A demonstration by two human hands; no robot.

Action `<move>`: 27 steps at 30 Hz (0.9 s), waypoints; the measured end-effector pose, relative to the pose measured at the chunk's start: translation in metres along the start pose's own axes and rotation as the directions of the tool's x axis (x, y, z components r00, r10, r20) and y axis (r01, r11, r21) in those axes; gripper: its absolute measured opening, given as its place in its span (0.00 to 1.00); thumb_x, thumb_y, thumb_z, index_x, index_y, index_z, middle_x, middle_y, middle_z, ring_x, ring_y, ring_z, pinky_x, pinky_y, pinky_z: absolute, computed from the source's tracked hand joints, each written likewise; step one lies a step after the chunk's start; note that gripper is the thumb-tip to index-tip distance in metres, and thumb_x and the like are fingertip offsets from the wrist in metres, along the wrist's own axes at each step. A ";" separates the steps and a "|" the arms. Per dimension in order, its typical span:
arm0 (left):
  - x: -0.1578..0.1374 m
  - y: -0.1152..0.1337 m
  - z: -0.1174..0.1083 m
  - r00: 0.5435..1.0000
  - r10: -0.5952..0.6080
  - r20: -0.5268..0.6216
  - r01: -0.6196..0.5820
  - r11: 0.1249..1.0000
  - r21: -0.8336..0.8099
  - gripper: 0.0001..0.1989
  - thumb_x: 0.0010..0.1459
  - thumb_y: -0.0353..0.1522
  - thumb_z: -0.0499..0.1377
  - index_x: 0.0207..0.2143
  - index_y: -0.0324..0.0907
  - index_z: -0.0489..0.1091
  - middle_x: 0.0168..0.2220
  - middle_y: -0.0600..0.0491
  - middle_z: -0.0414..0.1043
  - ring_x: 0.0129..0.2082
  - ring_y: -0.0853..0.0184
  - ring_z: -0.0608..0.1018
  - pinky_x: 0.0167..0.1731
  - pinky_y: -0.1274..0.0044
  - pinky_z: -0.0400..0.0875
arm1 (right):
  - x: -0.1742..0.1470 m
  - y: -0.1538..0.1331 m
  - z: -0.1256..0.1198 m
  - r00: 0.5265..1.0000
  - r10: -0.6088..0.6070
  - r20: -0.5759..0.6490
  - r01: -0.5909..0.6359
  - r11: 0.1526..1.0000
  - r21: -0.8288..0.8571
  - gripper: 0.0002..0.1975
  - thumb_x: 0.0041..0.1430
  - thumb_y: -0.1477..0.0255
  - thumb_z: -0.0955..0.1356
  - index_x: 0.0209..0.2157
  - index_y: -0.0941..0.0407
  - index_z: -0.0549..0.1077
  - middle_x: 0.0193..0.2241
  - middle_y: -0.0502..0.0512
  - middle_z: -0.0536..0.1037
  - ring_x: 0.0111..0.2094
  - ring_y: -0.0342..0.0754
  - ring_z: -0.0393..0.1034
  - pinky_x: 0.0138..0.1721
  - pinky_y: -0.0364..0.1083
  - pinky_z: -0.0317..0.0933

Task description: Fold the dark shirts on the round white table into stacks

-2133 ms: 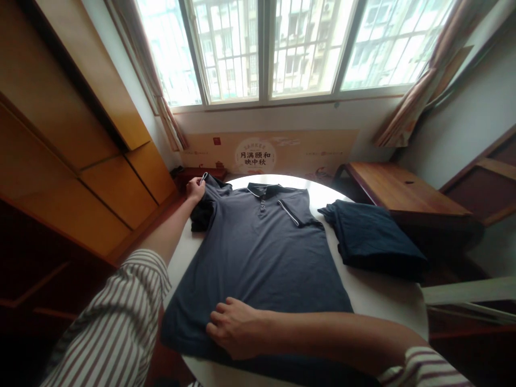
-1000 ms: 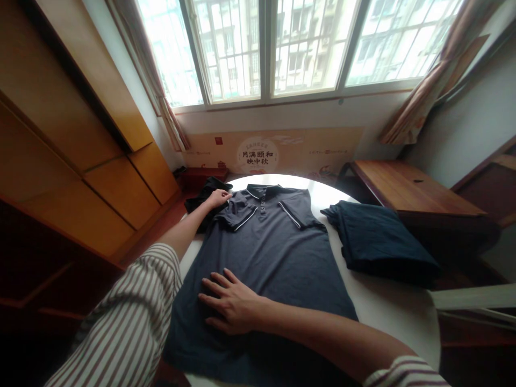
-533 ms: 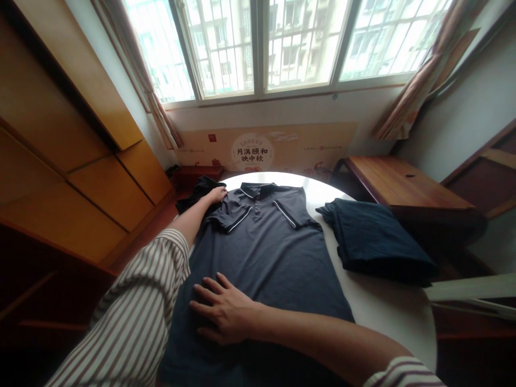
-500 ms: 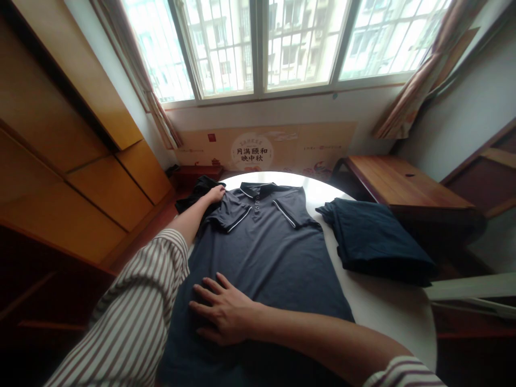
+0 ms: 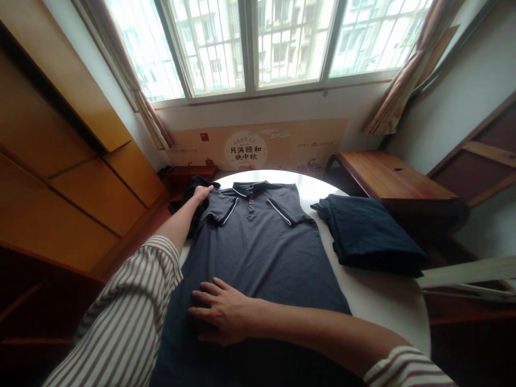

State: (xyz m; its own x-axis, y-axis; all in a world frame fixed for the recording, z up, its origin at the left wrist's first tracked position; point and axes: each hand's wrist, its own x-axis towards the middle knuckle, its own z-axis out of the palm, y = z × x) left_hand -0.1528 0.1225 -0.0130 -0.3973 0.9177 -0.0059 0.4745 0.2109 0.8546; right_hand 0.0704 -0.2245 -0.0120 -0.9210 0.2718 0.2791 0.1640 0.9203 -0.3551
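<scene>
A dark grey polo shirt [image 5: 258,252] lies front up on the white round table [image 5: 399,306], its collar at the far side and both short sleeves folded in over the chest. At the shirt's far left shoulder, my left hand [image 5: 202,192] has its fingers closed on the fabric edge. My right hand [image 5: 223,312] rests palm down on the lower left of the shirt front, fingers spread and holding nothing. White-edged cuffs and a short button placket show near the collar. The shirt's bottom hem is out of sight.
Folded dark navy cloth [image 5: 371,234] sits on the table's right side. Black fabric [image 5: 193,188] lies at the far left edge, partly behind my left hand. A wooden desk [image 5: 397,174] stands beyond on the right, and cabinets [image 5: 92,188] stand at left.
My left hand has drawn the left sleeve slightly outward, so its white-edged cuff lies farther from the placket. My right hand stays spread on the shirt. The view has shifted slightly.
</scene>
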 end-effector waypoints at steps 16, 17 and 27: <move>0.005 -0.012 0.024 0.986 0.159 -0.056 -0.169 0.916 -0.364 0.17 0.48 0.34 0.66 0.40 0.33 0.75 0.34 0.47 0.78 0.36 0.63 0.80 0.44 0.71 0.75 | -0.096 0.290 -0.211 0.079 0.953 -0.292 -0.865 0.211 0.455 0.12 0.47 0.73 0.78 0.28 0.64 0.73 0.23 0.60 0.75 0.30 0.50 0.71 0.34 0.48 0.68; 0.006 -0.011 0.026 0.985 0.162 -0.061 -0.173 0.913 -0.370 0.17 0.49 0.34 0.65 0.39 0.33 0.76 0.34 0.46 0.78 0.35 0.63 0.80 0.43 0.70 0.75 | -0.099 0.297 -0.207 0.069 0.959 -0.275 -0.852 0.200 0.484 0.14 0.46 0.73 0.78 0.26 0.64 0.72 0.21 0.57 0.73 0.27 0.48 0.70 0.31 0.47 0.67; 0.020 0.002 0.033 0.972 0.150 -0.184 -0.188 0.959 -0.214 0.13 0.54 0.29 0.59 0.42 0.33 0.75 0.39 0.45 0.78 0.41 0.63 0.79 0.48 0.73 0.72 | -0.119 0.334 -0.196 -0.002 0.902 -0.433 -0.804 0.256 0.537 0.07 0.59 0.73 0.70 0.38 0.63 0.74 0.28 0.55 0.75 0.30 0.42 0.67 0.33 0.40 0.63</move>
State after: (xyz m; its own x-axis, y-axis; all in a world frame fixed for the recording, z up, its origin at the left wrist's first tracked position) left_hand -0.1335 0.1525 -0.0284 -0.4591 0.8613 0.2176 0.3617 -0.0425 0.9313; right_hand 0.3041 0.1055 0.0111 0.3029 0.9508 0.0651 0.5925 -0.1344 -0.7943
